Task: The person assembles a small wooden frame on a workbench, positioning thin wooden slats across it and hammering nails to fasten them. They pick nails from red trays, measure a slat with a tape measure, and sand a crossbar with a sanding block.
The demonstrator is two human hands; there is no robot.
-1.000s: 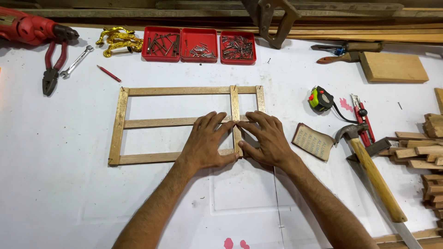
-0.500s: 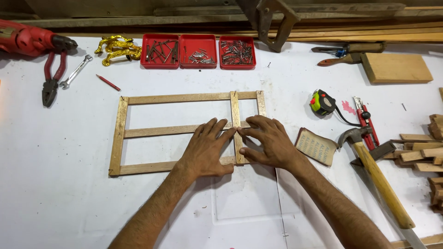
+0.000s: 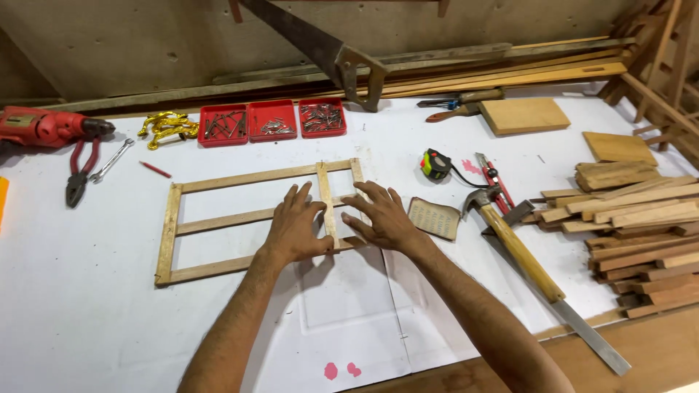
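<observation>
Bright, even light is falling from above, whitening the table [image 3: 87,313] without harsh glare. Soft shadows are lying under both forearms. The picture is staying sharp, with lines bending slightly near the edges.

Bare table [image 3: 87,320] left — hammer [image 3: 513,236] right

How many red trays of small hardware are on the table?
3, side by side at the table's far edge beyond the wooden frame: left tray, middle tray, right tray. None appears hidden.
</observation>
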